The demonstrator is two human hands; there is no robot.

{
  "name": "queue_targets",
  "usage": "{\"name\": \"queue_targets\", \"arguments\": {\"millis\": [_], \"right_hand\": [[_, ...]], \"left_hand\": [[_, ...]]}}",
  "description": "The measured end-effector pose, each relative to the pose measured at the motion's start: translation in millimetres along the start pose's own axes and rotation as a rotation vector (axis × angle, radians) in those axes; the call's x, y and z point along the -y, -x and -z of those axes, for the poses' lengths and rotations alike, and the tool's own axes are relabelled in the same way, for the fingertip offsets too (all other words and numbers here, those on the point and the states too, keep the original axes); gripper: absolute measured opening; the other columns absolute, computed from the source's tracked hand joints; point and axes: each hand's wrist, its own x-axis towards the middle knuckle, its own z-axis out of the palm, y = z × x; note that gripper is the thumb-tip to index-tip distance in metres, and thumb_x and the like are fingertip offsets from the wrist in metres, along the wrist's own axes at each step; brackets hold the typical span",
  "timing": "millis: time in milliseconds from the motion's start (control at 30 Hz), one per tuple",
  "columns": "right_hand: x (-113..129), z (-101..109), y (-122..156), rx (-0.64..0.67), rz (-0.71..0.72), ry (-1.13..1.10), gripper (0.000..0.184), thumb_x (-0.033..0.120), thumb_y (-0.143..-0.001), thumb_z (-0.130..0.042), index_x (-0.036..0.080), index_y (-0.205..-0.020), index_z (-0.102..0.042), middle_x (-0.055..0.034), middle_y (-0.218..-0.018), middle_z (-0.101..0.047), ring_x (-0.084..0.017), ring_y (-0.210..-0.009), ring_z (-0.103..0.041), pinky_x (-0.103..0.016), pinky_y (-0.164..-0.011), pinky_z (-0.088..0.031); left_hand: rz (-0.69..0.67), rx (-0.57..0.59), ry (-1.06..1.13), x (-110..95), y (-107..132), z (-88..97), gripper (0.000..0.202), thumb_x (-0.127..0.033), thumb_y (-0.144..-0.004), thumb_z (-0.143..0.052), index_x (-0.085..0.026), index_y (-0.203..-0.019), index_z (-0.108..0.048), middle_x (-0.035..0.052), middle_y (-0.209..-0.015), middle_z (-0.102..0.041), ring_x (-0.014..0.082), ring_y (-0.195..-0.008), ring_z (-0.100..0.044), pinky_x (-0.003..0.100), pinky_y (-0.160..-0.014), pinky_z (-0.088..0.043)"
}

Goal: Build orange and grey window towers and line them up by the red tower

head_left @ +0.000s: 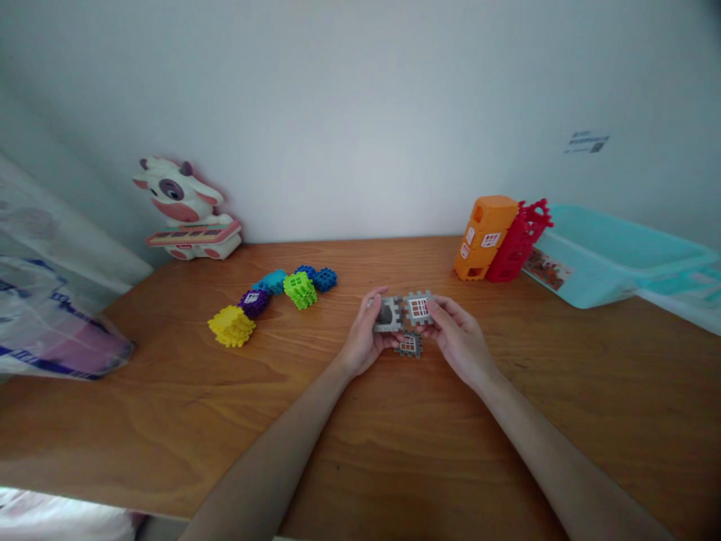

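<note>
My left hand [362, 340] is closed around a grey notched building tile [387, 315] with a dark rounded opening. Between the fingers of my right hand [457, 336] is a second grey tile, the window tile [417, 308], with a white lattice in it. Their notched edges face each other closely; whether they touch I cannot tell. Below them, another grey tile [410, 344] with a white lattice lies on the wooden table [360, 428], close to the fingertips of my left hand.
Yellow [231, 326], purple [254, 302], light blue [271, 282], green [300, 290] and dark blue tiles [324, 279] lie in piles left of my hands. At the back right, an orange block tower [485, 239] and red tiles [519, 242] stand beside a turquoise bin [597, 282]. A cow keyboard toy [188, 214] and plastic bag [56, 323] are left.
</note>
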Motion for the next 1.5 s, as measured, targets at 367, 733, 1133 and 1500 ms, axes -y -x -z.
{"name": "queue_targets", "arguments": {"millis": [367,733,1133,1500], "right_hand": [[-11,1,2,0.078,-0.004,0.086,0.027,0.050,-0.087,-0.068,0.025,-0.097,-0.066,0.0014,-0.085,-0.068,-0.012,-0.064,-0.059,-0.023,-0.057,-0.049],[-1,-5,6,0.038,0.009,0.216,0.037,0.058,-0.084,-0.066,0.024,-0.098,-0.064,0.0001,-0.079,-0.066,-0.015,-0.062,-0.059,-0.027,-0.056,-0.052],[-5,-10,14,0.094,0.087,0.349,0.037,0.063,-0.093,-0.049,0.026,-0.100,-0.050,0.0011,-0.070,-0.060,-0.019,-0.060,-0.060,-0.033,-0.059,-0.054],[-2,-11,17,0.112,0.103,0.421,0.039,0.064,-0.094,-0.045,0.026,-0.088,-0.048,0.0016,-0.066,-0.059,-0.018,-0.061,-0.061,-0.032,-0.062,-0.054]], "left_hand": [[-0.053,0.037,-0.135,11,0,3.5,0.051,-0.056,-0.084,-0.067,-0.025,-0.116,-0.041,0.0022,-0.083,-0.069,0.0146,-0.052,-0.066,0.023,-0.048,-0.052],[-0.073,0.029,-0.194,17,-4,7.4,0.052,-0.057,-0.085,-0.065,-0.026,-0.116,-0.037,-0.0002,-0.088,-0.067,0.0110,-0.056,-0.066,0.023,-0.053,-0.056],[-0.097,0.057,-0.287,18,0,5.4,0.061,-0.065,-0.085,-0.060,-0.024,-0.120,-0.031,-0.0015,-0.078,-0.066,0.0120,-0.055,-0.064,0.027,-0.056,-0.056],[-0.147,0.010,-0.366,21,1,5.8,0.060,-0.063,-0.085,-0.061,-0.023,-0.121,-0.035,-0.0004,-0.087,-0.064,0.0102,-0.055,-0.063,0.026,-0.053,-0.057]]}}
